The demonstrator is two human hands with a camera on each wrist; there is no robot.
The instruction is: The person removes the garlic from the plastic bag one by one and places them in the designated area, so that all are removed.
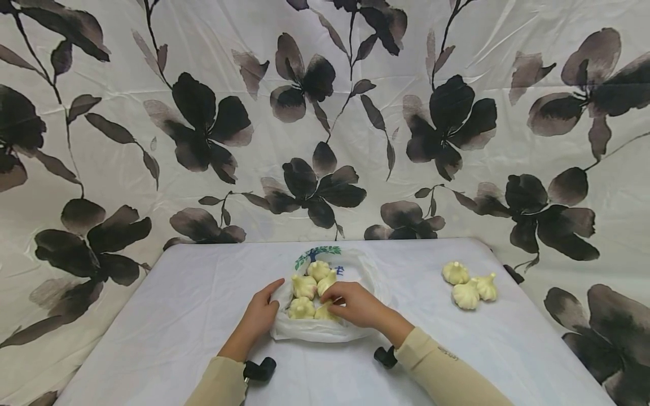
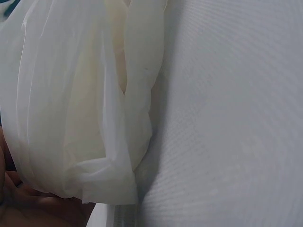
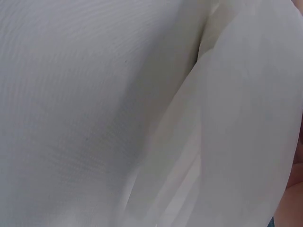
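Observation:
A white plastic bag [image 1: 325, 334] lies with its mouth spread wide, and several pale garlic bulbs [image 1: 304, 287] sit inside it. My left hand [image 1: 260, 311] rests against the bag's left side, index finger and thumb stretched apart along the rim. Reaching in over the right side, my right hand [image 1: 355, 304] pinches a garlic bulb [image 1: 325, 312] at the front of the bag with thumb and fingers. The left wrist view shows the bag's creased wall [image 2: 57, 104] with part of the hand behind it; the right wrist view shows mostly bag plastic [image 3: 246, 113].
Three more garlic bulbs [image 1: 466, 295] lie together on the table's right side. A white cloth covers the table [image 1: 198, 293], and a floral curtain [image 1: 376, 169] hangs behind its back edge. Green and blue print [image 1: 317, 253] marks the bag's far side.

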